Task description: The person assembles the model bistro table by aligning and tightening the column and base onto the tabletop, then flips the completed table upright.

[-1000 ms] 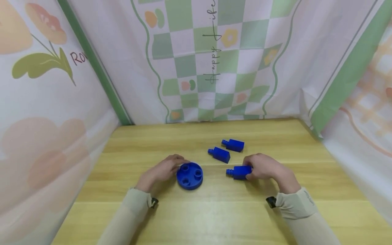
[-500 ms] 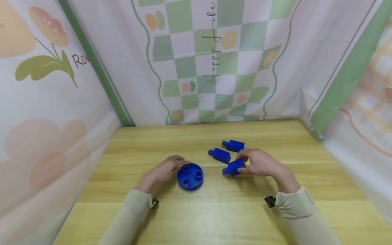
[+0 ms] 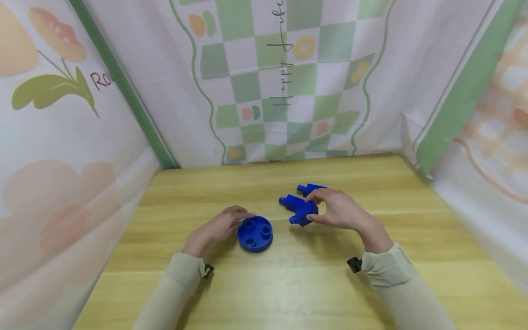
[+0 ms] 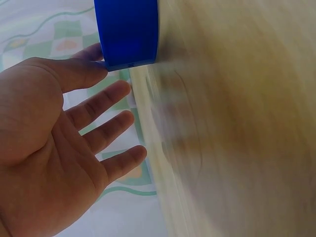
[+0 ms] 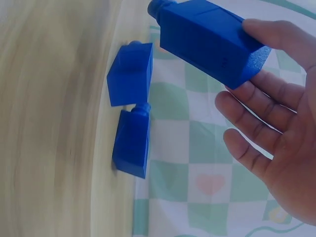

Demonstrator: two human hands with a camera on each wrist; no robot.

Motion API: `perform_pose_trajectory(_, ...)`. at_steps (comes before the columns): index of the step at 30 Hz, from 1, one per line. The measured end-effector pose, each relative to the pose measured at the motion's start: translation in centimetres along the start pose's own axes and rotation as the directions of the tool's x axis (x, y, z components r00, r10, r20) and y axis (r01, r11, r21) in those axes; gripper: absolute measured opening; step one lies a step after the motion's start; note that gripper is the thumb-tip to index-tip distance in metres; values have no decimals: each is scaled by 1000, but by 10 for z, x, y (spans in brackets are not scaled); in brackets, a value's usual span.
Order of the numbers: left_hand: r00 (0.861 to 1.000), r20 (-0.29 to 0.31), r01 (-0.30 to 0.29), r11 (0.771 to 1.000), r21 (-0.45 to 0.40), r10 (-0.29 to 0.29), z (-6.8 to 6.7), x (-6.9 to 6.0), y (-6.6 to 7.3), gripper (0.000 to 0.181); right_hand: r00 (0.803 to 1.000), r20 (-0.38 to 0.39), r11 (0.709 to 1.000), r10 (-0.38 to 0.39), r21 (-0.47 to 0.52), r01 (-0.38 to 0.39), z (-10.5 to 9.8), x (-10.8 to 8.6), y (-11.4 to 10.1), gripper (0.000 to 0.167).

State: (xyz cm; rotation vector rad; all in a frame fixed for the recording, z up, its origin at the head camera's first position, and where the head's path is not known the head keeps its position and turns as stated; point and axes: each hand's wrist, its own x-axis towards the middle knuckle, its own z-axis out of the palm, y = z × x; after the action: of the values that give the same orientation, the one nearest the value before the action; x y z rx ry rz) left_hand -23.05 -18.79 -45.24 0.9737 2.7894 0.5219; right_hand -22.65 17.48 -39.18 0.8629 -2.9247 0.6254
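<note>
A round blue base (image 3: 256, 233) with a raised rim and three round sockets lies on the table in the head view. My left hand (image 3: 220, 225) pinches its far left rim with thumb and index finger; the other fingers are spread in the left wrist view. My right hand (image 3: 340, 209) grips the wide end of a blue rectangular leg (image 5: 207, 42) with a threaded neck, raised off the tabletop and tilted, neck pointing left toward the base. Behind it lie two similar legs, a nearer one (image 3: 291, 202) and a farther one (image 3: 310, 189), both partly covered in the head view.
The wooden tabletop (image 3: 272, 284) reaches back to a checked fabric curtain (image 3: 264, 101). More printed fabric (image 3: 62, 137) hangs at the left side, and again at the right. Each wrist carries a small black device.
My right hand has lifted the leg off the table and carried it left and away from me, closer to the two lying legs. The left hand and base stay in place.
</note>
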Motion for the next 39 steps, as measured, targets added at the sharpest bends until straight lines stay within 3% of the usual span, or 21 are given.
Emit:
perform_pose_trajectory(10,1000,16,17,1000,-5,-17,-1,0,-1,44,999,-33,999,-18,27,19,4,6,-15,45)
perform_pose_trajectory(26,1000,19,7,1000,-16,-7,-3,-2,2,43,995,-2,994,-99,52,99,11,18,-42,47)
perform_pose_trajectory(39,1000,2,8,1000,6,-8,0,-2,0,41,979,6,979,-202,33,202,18,28,-67,45)
